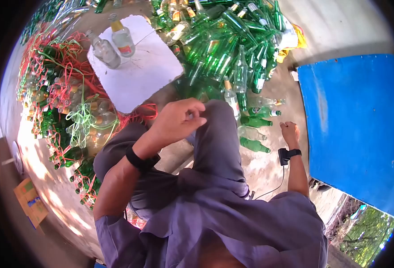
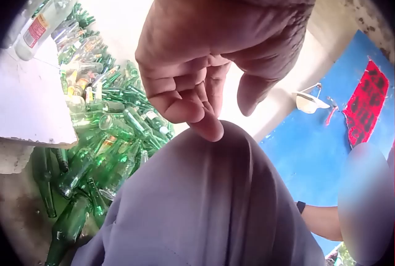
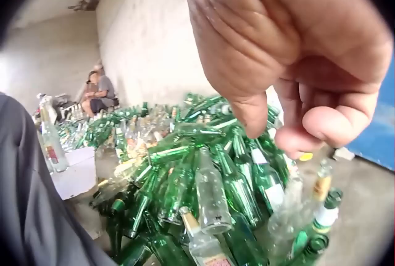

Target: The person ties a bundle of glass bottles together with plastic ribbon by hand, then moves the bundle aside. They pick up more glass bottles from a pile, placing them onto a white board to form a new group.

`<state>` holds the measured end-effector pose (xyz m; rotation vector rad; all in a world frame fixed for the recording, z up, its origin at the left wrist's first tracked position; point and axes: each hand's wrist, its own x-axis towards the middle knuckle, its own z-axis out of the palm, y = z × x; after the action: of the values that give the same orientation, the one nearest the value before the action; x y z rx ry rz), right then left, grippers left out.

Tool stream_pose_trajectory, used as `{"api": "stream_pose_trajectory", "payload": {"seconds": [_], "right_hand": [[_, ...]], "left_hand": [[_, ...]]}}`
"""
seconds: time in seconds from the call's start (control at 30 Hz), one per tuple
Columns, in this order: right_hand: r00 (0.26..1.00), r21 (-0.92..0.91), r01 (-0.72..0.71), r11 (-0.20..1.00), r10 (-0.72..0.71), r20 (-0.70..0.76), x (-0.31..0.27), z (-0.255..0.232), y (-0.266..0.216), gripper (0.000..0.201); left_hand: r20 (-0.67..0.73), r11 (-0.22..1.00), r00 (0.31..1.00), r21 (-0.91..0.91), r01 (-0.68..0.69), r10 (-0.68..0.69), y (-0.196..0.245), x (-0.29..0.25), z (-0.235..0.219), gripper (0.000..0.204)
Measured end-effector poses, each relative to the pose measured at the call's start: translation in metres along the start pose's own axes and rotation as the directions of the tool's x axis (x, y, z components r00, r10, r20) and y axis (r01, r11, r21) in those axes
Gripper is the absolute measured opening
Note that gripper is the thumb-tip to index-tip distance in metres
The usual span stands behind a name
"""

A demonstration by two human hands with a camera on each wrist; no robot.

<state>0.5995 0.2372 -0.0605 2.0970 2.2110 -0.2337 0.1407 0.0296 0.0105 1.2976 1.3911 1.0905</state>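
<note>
Over knee (image 1: 220, 114), left hand (image 1: 174, 119) is held empty, loosely curled; right hand (image 1: 290, 135) likewise, near lying bottles (image 1: 256, 121). Clear bottles (image 1: 124, 41) are stood on board (image 1: 150, 76); might be toppled if board is bumped by knee.

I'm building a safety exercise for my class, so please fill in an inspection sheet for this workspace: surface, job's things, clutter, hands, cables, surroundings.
Surface: white board, bearing two clear glass bottles.
Job's things: heap of mostly green glass bottles; row of bottles lying on the floor.
Clutter: bottle bundles tangled with red and green string.
Hands: left hand near the right knee, fingers loosely curled, holding nothing; right hand beside the row, fingers curled, nothing seen in it.
Cables: one thin cable from the right wrist strap toward the body.
Surroundings: blue panel at right; cardboard at lower left; someone seated in the background.
</note>
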Motion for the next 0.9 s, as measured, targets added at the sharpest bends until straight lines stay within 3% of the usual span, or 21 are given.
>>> {"api": "stream_pose_trajectory", "payload": {"seconds": [0.1,0.23,0.47,0.53,0.57,0.63,0.77,0.9], "right_hand": [[0.995,0.001,-0.033,0.999,0.032,0.095,0.001,0.025,0.024,0.043],[0.967,0.116,-0.091,0.989,0.059,0.248,0.002,0.03,0.019,0.044],[0.978,0.16,-0.085,0.983,0.052,0.203,0.027,0.049,0.044,0.043],[0.976,0.054,-0.129,0.99,0.117,0.185,0.04,0.044,0.044,0.048],[0.975,0.058,-0.132,0.99,0.119,0.185,0.042,0.035,0.036,0.048],[0.994,0.054,-0.111,0.992,0.109,0.027,0.046,0.02,0.017,0.049],[0.996,0.078,-0.087,0.993,0.087,-0.007,0.069,0.008,-0.003,0.048],[0.998,0.094,-0.049,0.994,0.044,0.055,0.09,0.011,-0.019,0.047]], "left_hand": [[0.028,0.99,0.99,0.001,0.141,-0.141,0.0,0.002,-0.001,0.023],[0.014,0.98,0.981,-0.041,0.193,-0.193,-0.012,0.005,0.003,0.021],[-0.014,0.969,0.969,0.013,0.248,-0.248,-0.012,0.018,0.0,0.021],[-0.045,0.963,0.964,0.054,0.264,-0.261,-0.014,0.022,0.0,0.019],[-0.043,0.963,0.964,0.058,0.263,-0.261,-0.014,0.024,0.0,0.019],[-0.031,0.962,0.967,0.105,0.253,-0.251,-0.015,0.028,0.0,0.019],[-0.028,0.957,0.961,0.09,0.277,-0.276,-0.013,0.033,0.002,0.018],[-0.033,0.951,0.956,0.1,0.294,-0.292,-0.019,0.036,0.002,0.018]]}}
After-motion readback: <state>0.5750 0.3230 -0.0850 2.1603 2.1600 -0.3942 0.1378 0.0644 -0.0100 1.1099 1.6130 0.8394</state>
